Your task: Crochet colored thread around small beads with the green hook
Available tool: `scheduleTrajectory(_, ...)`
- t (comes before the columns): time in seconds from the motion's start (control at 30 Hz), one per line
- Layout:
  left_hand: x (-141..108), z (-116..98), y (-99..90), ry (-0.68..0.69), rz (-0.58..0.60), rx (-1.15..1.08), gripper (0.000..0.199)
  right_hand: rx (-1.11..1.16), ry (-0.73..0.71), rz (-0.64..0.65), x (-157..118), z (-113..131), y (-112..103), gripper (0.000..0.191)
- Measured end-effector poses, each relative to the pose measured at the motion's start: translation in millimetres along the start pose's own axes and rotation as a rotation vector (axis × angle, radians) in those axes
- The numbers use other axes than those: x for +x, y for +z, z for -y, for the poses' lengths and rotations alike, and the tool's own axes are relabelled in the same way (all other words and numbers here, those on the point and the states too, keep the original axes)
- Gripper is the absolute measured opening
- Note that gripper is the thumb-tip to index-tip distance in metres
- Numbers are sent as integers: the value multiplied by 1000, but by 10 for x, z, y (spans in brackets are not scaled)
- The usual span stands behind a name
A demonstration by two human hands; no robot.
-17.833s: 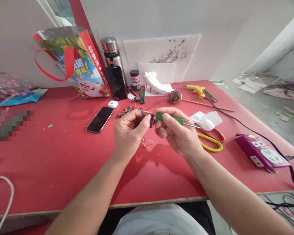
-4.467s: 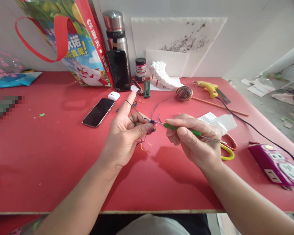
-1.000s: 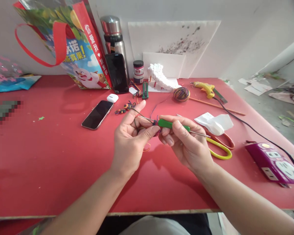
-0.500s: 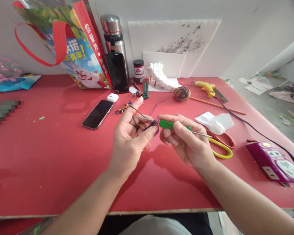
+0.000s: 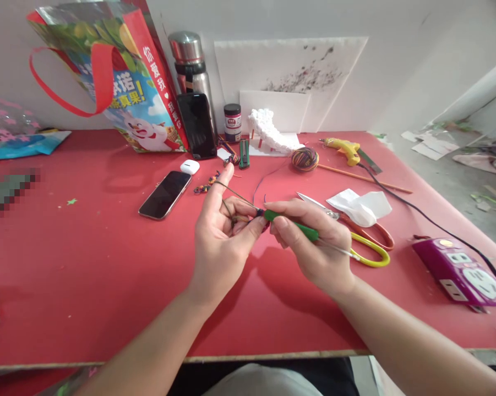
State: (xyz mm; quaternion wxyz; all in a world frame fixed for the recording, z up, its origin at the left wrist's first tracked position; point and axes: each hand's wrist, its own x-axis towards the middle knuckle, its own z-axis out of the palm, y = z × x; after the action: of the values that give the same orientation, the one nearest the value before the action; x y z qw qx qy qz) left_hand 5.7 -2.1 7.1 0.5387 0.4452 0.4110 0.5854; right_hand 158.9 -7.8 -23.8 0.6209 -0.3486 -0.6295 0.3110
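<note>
My left hand (image 5: 227, 236) pinches a small dark piece of yarn work (image 5: 261, 213) between thumb and fingers, its index finger raised with a yarn strand running over it. My right hand (image 5: 314, 236) is closed round a crochet hook with a green handle (image 5: 301, 226); its metal shaft points back to the right under the palm. The handle's front end meets the yarn work, where the hook's tip is hidden. A thin strand trails toward the multicoloured yarn ball (image 5: 305, 159) behind my hands.
On the red table (image 5: 107, 286) lie a phone (image 5: 165, 194), an earbud case (image 5: 190, 166), scissors (image 5: 369, 256), white tissue (image 5: 357, 208), a yellow glue gun (image 5: 343, 148) and a purple box (image 5: 462, 272). A bag (image 5: 148, 110), flask (image 5: 196, 77) and standing phone (image 5: 196, 125) are behind.
My right hand has moved slightly left, bringing the green handle up against the yarn work. The handle tilts more steeply down to the right. More of the scissors' blades shows.
</note>
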Motion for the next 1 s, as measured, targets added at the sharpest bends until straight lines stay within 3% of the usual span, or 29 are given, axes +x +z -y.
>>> scheduleTrajectory(0.1, 5, 10, -1, -85, 14, -105, 87, -247, -233, 13, -12, 17, 27, 27)
scheduleTrajectory(0.17, 21, 6, -13, -132, 27, -148, 86, -306, -256, -4, -25, 11, 41, 30)
scheduleTrajectory(0.37, 151, -30, -128, -286, 153, -324, 71, -14, -142, 74, -35, -27, 5, 34)
scheduleTrajectory(0.5, 207, -53, -201, -363, 224, -322, 76, 233, 73, 166, -5, -23, -58, 33)
scheduleTrajectory(0.63, 197, -82, -220, -318, 271, -203, 91, 192, 104, 201, 57, 27, -103, 30)
scheduleTrajectory(0.8, 171, -98, -224, -230, 254, -119, 96, -40, -100, 211, 117, 56, -119, 29)
scheduleTrajectory(0.9, 152, -101, -204, -198, 248, -109, 92, -39, -140, 176, 99, 46, -113, 30)
scheduleTrajectory(1.0, 133, -93, -168, -169, 225, -144, 78, 32, -84, 98, 58, 33, -101, 31)
